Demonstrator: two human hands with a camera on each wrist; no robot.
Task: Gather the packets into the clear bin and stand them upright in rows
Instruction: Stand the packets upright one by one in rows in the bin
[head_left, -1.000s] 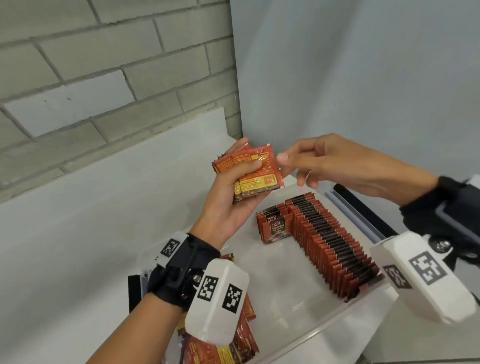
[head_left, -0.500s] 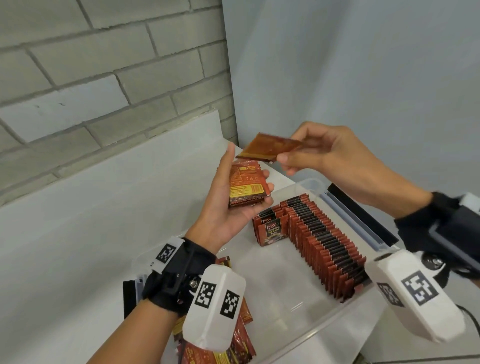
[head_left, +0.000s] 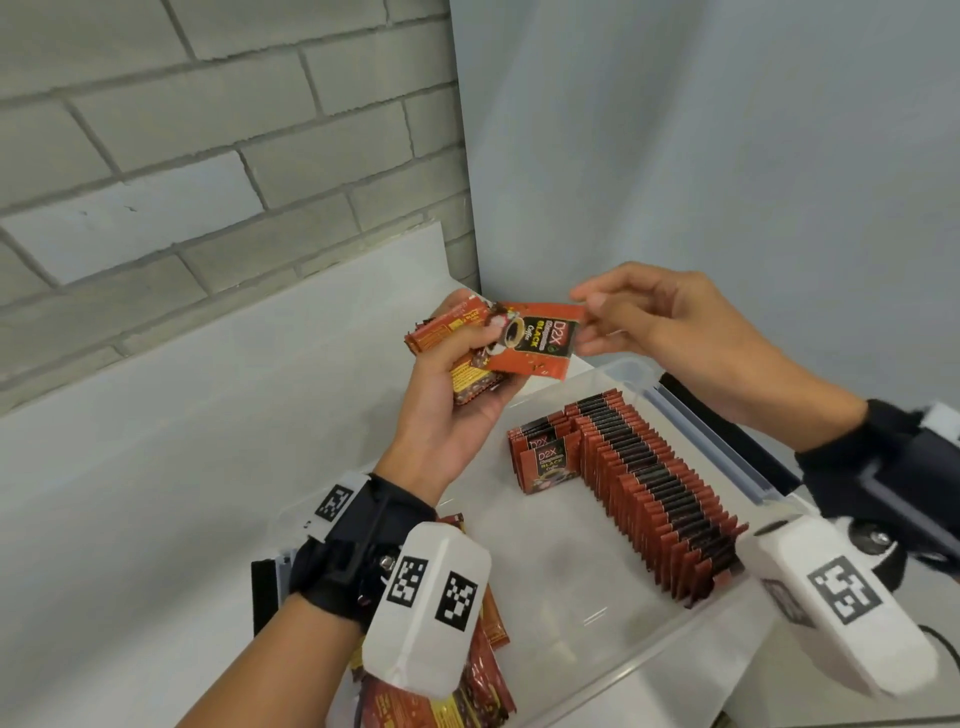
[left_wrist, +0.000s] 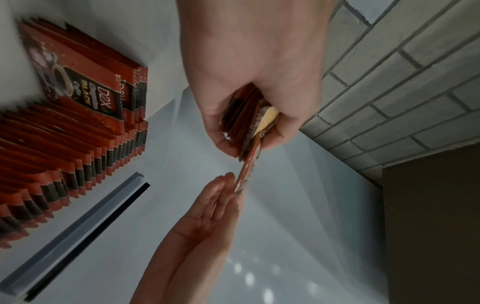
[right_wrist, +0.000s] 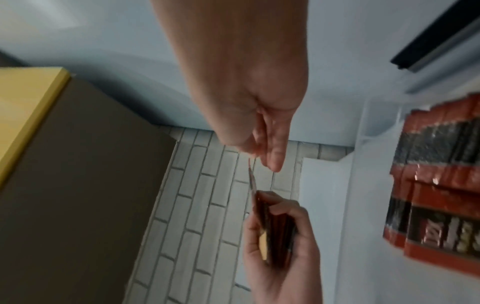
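Observation:
My left hand (head_left: 457, 364) grips a small stack of red coffee packets (head_left: 447, 338) above the clear bin (head_left: 675, 639); the wrist views show the same stack (left_wrist: 246, 123) (right_wrist: 275, 226). One packet (head_left: 535, 338), printed face up, lies across the stack's front. My right hand (head_left: 587, 322) pinches that packet's right edge between thumb and fingertips. Inside the bin a long row of upright packets (head_left: 654, 493) runs along the right wall. A short second row (head_left: 545, 462) stands beside its far end.
Loose packets (head_left: 467, 691) lie heaped at the bin's near left corner, under my left wrist. A grey lid with a black strip (head_left: 701, 410) rests along the bin's right side. A brick wall stands to the left and a pale wall behind.
My right hand drew one packet off the stack, lifted it flat, then turned it face up and brought it back onto the stack. My left hand dropped slightly.

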